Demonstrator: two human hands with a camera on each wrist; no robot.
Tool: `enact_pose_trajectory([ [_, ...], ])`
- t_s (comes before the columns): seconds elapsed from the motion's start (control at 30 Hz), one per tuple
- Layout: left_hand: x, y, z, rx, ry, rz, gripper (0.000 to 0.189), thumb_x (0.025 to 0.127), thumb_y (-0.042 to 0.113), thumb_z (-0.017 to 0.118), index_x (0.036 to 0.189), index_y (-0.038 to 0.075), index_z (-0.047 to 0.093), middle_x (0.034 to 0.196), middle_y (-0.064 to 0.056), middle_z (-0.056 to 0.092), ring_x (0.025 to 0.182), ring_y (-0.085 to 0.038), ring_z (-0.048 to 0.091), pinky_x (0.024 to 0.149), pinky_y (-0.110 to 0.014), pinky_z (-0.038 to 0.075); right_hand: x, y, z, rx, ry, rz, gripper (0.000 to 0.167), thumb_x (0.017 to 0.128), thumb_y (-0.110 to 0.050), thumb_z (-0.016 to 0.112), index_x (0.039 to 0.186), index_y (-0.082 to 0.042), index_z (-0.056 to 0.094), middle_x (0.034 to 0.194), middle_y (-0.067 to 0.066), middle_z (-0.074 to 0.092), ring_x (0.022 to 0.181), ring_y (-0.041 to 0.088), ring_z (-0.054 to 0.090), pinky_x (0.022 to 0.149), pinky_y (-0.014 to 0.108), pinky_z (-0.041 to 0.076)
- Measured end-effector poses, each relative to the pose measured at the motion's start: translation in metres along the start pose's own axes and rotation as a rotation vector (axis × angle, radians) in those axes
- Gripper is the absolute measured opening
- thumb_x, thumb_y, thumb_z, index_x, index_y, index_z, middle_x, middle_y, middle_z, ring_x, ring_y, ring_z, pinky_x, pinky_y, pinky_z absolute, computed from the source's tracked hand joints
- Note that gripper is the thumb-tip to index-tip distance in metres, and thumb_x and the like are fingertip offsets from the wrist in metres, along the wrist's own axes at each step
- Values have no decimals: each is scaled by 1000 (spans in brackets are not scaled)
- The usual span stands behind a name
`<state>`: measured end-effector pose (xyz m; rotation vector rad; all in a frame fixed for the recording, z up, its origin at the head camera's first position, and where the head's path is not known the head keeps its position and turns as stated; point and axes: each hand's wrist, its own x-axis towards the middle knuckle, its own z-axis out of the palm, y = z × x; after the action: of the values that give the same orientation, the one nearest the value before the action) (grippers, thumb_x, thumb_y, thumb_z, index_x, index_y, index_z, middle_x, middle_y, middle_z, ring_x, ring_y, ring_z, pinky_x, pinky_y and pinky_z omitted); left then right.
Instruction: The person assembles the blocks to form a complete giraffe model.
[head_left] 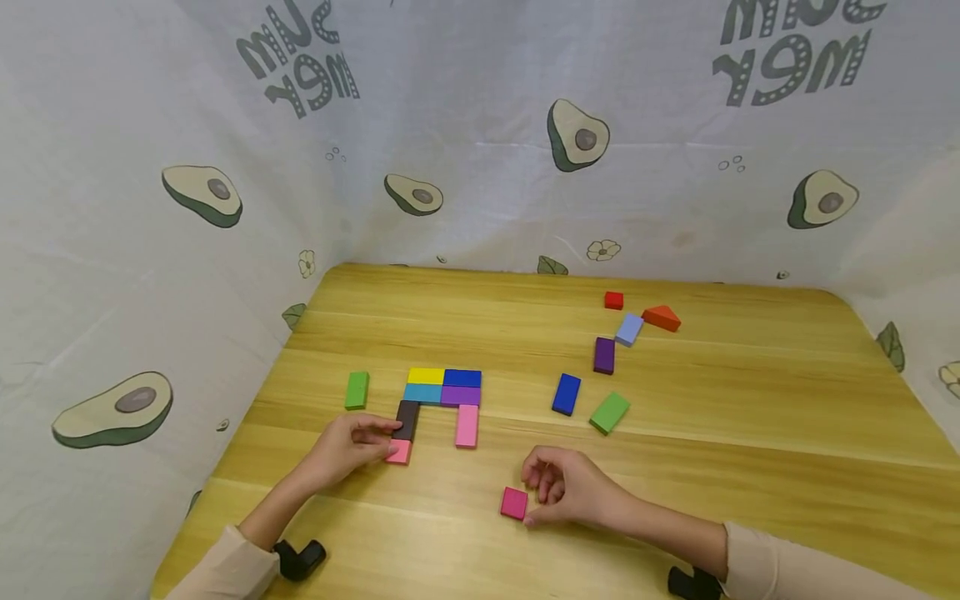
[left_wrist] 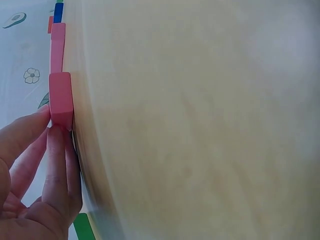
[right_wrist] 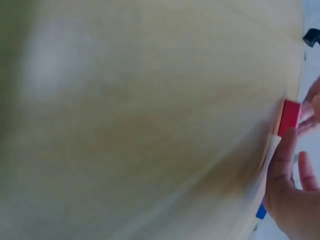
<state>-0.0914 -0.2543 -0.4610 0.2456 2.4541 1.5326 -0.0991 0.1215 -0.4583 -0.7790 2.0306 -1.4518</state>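
In the head view my left hand [head_left: 345, 450] touches a small pink block [head_left: 400, 453] and the black block [head_left: 407, 419] directly above it. The left wrist view shows fairly straight fingers against the edge of the pink block [left_wrist: 61, 100]. Above the black block, yellow [head_left: 426, 376], dark blue [head_left: 462, 378], light blue [head_left: 423, 392] and purple [head_left: 461, 396] blocks form two rows. A longer pink block [head_left: 467, 426] extends below their right side. My right hand [head_left: 573, 487] is beside a magenta cube [head_left: 513, 503], its thumb touching the cube and its forefinger apart.
A green block [head_left: 357, 390] lies left of the arrangement. Farther right are a blue block [head_left: 566, 394], another green block [head_left: 610, 413], a dark purple block [head_left: 603, 356], a pale blue block [head_left: 629, 329], a red block [head_left: 614, 300] and an orange-red triangle [head_left: 662, 317].
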Motion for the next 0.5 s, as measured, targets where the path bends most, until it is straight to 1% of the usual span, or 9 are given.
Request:
enact_pose_trajectory([
  [0.17,1,0,-1,-2,-1,-2,34,90,7,74,121,-5,68,120,-23,66,92,-25,71,73,-25,58,1,0,3,-48,-8,13,35,72,-6,90,93,-4,62,85,6,60,71,12,57,60,23,53],
  [0.3,0,0,-1,-11,-3,-4,34,90,7,74,122,-5,68,120,-23,66,93,-26,70,73,-26,58,3,-1,5,-60,-15,23,34,72,-5,90,92,-5,63,82,4,60,71,12,57,61,23,54],
  [0.5,-1,-1,0,-21,-6,-4,34,91,6,73,122,-6,67,121,-23,66,94,-26,70,73,-27,59,5,-2,10,-76,-3,7,34,70,-4,91,90,-6,63,78,2,60,69,11,58,61,24,55],
])
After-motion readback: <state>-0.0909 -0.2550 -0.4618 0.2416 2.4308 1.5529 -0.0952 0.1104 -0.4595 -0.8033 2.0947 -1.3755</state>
